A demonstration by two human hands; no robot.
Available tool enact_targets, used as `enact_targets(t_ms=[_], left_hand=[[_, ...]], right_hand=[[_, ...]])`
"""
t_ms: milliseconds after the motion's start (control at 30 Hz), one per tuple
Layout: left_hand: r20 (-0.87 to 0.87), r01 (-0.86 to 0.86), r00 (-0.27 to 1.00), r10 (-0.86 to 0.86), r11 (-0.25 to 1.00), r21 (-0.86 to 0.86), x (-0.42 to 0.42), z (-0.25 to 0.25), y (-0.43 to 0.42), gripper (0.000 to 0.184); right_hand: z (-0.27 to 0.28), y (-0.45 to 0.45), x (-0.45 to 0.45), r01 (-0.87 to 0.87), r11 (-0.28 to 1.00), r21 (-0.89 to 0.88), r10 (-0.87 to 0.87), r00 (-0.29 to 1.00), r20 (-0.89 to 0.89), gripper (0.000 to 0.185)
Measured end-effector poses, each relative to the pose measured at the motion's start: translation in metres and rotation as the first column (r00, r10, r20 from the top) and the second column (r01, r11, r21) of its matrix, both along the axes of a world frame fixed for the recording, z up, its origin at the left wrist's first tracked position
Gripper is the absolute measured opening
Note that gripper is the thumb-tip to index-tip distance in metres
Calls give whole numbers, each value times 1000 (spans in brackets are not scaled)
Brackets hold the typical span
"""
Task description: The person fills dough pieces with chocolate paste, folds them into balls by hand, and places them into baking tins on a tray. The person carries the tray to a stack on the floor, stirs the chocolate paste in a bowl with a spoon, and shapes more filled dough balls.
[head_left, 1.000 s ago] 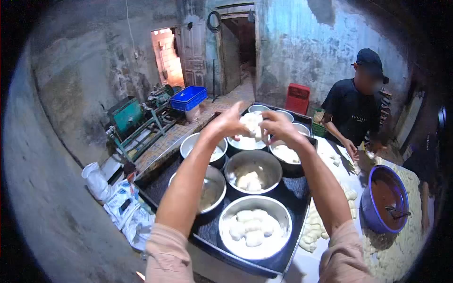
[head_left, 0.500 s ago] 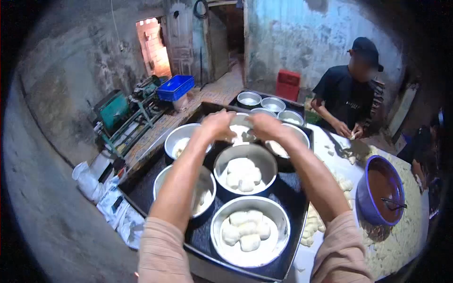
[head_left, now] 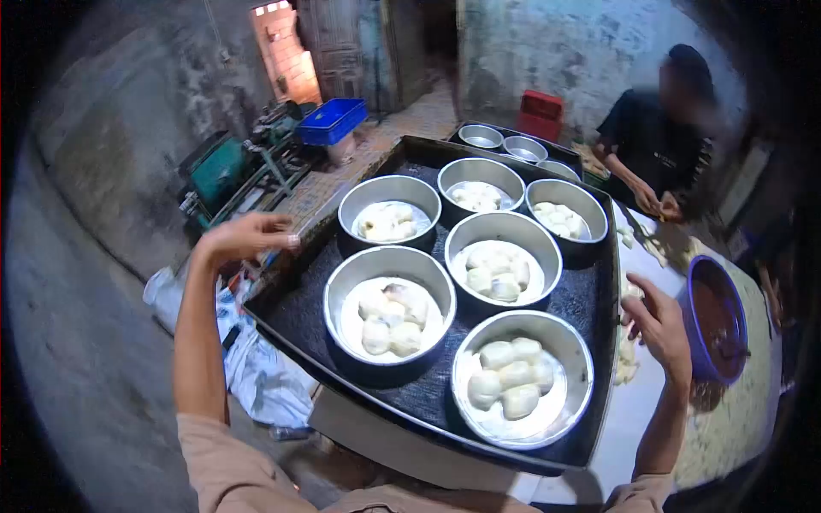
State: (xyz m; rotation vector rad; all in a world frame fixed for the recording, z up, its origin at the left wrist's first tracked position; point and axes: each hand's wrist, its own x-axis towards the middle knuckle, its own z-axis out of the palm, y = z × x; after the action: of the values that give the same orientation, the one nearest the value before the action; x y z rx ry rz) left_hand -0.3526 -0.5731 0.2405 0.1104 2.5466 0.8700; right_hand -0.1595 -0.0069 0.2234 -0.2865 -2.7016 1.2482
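Note:
A black rectangular tray (head_left: 389,395) bears several round metal pans, each with pale dough balls clustered on its bottom. The nearest pan (head_left: 583,376) is at the tray's front right corner; another pan (head_left: 332,295) stands left of it. My left hand (head_left: 248,237) is by the tray's left edge, fingers apart, holding nothing. Beyond the right edge, my right hand (head_left: 657,325) hovers above the white table (head_left: 629,427), fingers spread and empty, near a row of dough pieces (head_left: 627,359).
A purple tub (head_left: 694,321) of brown contents stands on the right. Behind it, a person (head_left: 663,141) handles something small. More pans (head_left: 481,137) stand at the back. Left are a blue crate (head_left: 332,122), a green machine (head_left: 218,167) and white bags (head_left: 269,385).
Both my hands have come apart from the far pan, where dough was let go, to either side of the tray. The view has shifted, showing all the pans on the tray.

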Motion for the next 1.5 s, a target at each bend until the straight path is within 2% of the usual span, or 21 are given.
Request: enact_targets(t_ms=[100, 167, 233, 300, 400, 433, 467, 567, 633, 733, 767, 867, 900, 1000, 1100, 1167, 1233, 1267, 1400, 1467, 1500], left_hand=[[49, 151, 985, -167, 961, 230, 10, -15, 6, 72], [82, 139, 981, -178, 926, 351, -1, -45, -1, 64], [22, 132, 988, -153, 906, 402, 1, -48, 7, 55], [126, 91, 976, -180, 854, 513, 3, -42, 11, 62], [120, 5, 984, -132, 694, 720, 1, -64, 19, 72], [211, -42, 956, -202, 621, 783, 3, -59, 22, 70], [183, -108, 978, -99, 510, 853, 19, -54, 31, 60], [258, -141, 944, -204, 459, 877, -3, -88, 23, 51], [357, -246, 916, -184, 446, 860, 2, -83, 24, 46], [283, -228, 958, -57, 453, 862, -2, -88, 27, 46], [218, -192, 976, -6, 453, 871, -11, -98, 26, 45], [275, -217, 936, -220, 257, 942, -9, -87, 21, 40], [288, -236, 910, -299, 197, 951, -8, -89, 19, 39], [336, -286, 921, -199, 241, 927, -8, -96, 10, 42], [380, -350, 921, -81, 250, 903, 15, -87, 0, 48], [321, -305, 947, -15, 269, 914, 26, -79, -20, 48], [274, -245, 956, -107, 223, 944, 23, -80, -45, 77], [277, -240, 956, -95, 287, 927, 13, -87, -68, 80], [300, -298, 952, 58, 391, 871, -2, -84, -137, 80], [336, -333, 941, 47, 319, 887, -15, -90, -178, 76], [349, -348, 937, 27, 172, 922, -22, -94, -193, 75]], right_hand=[[-18, -10, 24, 72, 993, -93, -58, 988, 144, 51], [-8, -34, 37, 73, 983, -168, -33, 972, 233, 57], [-1, -57, 40, 212, 976, 56, -220, 943, 248, 59], [0, -62, 32, 178, 984, 14, -175, 944, 279, 59], [-4, -72, 26, 248, 965, -84, -214, 932, 293, 54], [-4, -78, 27, 295, 950, -101, -258, 925, 279, 51], [-5, -75, 30, 252, 966, -49, -228, 930, 288, 48], [-6, -49, 26, 158, 987, 42, -163, 944, 288, 39], [-18, -46, 22, 183, 983, -11, -174, 949, 265, 33], [-29, -38, 27, 133, 991, 34, -137, 971, 198, 30], [-20, -51, 30, 229, 957, -177, -187, 956, 224, 29], [-46, -19, 30, 164, 984, -74, -170, 982, -86, 25], [-24, -40, 26, 90, 996, -21, -90, 995, 34, 28], [-40, -19, 27, 141, 989, -53, -141, 990, 9, 27], [-23, -41, 41, 102, 986, -132, -76, 979, 190, 53], [-35, -56, 54, 242, 965, -104, -241, 970, 27, 48], [-32, -86, 58, 268, 961, -70, -273, 959, -76, 39], [-24, -104, 53, 275, 950, 147, -270, 961, -53, 39], [9, -201, 17, 462, 886, 30, -459, 885, -76, 44], [24, -252, -17, 516, 855, -51, -519, 853, -59, 42], [28, -279, -41, 557, 823, -113, -565, 823, -61, 39]])
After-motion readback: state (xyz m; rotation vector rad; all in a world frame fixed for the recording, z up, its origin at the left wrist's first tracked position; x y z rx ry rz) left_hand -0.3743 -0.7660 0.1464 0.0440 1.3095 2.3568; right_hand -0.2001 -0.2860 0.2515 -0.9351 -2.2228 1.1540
